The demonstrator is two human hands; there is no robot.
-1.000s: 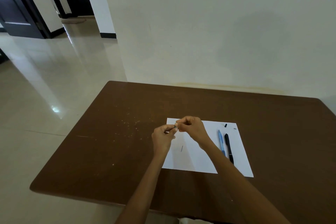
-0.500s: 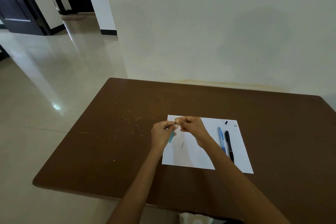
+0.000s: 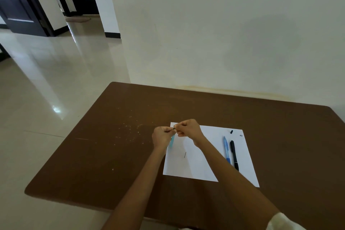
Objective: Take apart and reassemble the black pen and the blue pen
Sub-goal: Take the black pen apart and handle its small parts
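Note:
Both hands meet above the left part of a white paper sheet [image 3: 205,166]. My left hand [image 3: 162,136] grips a light blue pen part [image 3: 172,141] that sticks out below the fist. My right hand [image 3: 188,128] pinches a thin dark piece [image 3: 174,129] at the top of that part, right beside the left thumb. On the sheet's right side lie a blue pen barrel [image 3: 226,149] and a black pen barrel [image 3: 234,154], side by side. A small black cap piece [image 3: 231,131] and a tiny grey piece [image 3: 241,135] lie further back. A short thin dark rod [image 3: 185,154] rests mid-sheet.
The brown table [image 3: 121,155] carries light specks left of the hands. A pale wall stands behind the table's far edge. Shiny tiled floor and a dark doorway lie to the left. The table's near edge is just below my forearms.
The light blue part has come into view below my left fist. The hands stay together at the same spot on the sheet; the view has shifted slightly.

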